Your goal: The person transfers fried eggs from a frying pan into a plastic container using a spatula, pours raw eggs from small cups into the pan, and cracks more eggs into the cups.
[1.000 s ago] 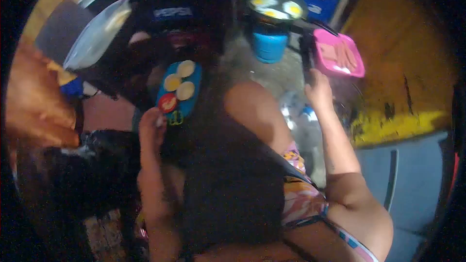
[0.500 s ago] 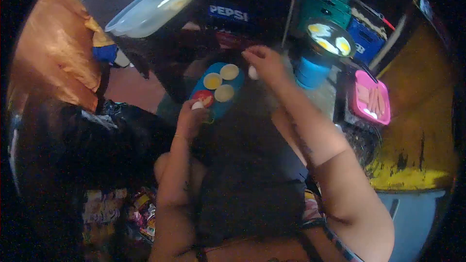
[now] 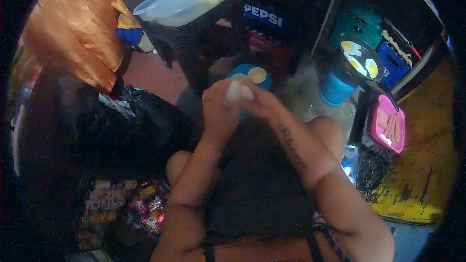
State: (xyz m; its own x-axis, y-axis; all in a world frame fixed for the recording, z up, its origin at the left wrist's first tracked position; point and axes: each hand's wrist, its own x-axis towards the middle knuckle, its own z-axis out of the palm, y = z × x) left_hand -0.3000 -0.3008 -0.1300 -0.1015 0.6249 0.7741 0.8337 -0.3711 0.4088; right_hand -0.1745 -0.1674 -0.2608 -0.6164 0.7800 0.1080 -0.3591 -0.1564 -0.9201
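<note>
My left hand (image 3: 217,109) is closed around a white egg (image 3: 232,92), its fingers partly blurred. My right hand (image 3: 264,103) meets it from the other side, closed on a second white egg (image 3: 247,93). The two eggs are side by side and seem to touch. Just beyond and below them lies a blue tray (image 3: 266,85) with small round pale cups. One pale cup (image 3: 257,75) shows fully; another, with yellow inside, is partly covered by my hands. The rest of the tray is hidden.
To the right, a black frying pan (image 3: 353,46) with several frying eggs sits on a blue cylinder (image 3: 332,89). A pink tray (image 3: 376,125) holds sausages and white eggs. Clear plastic containers (image 3: 182,5) stand at upper left, a black bag (image 3: 131,131) at left.
My hands have come together over the blue tray, bringing the two eggs side by side. The camera view has shifted, so the surroundings appear farther right and lower.
</note>
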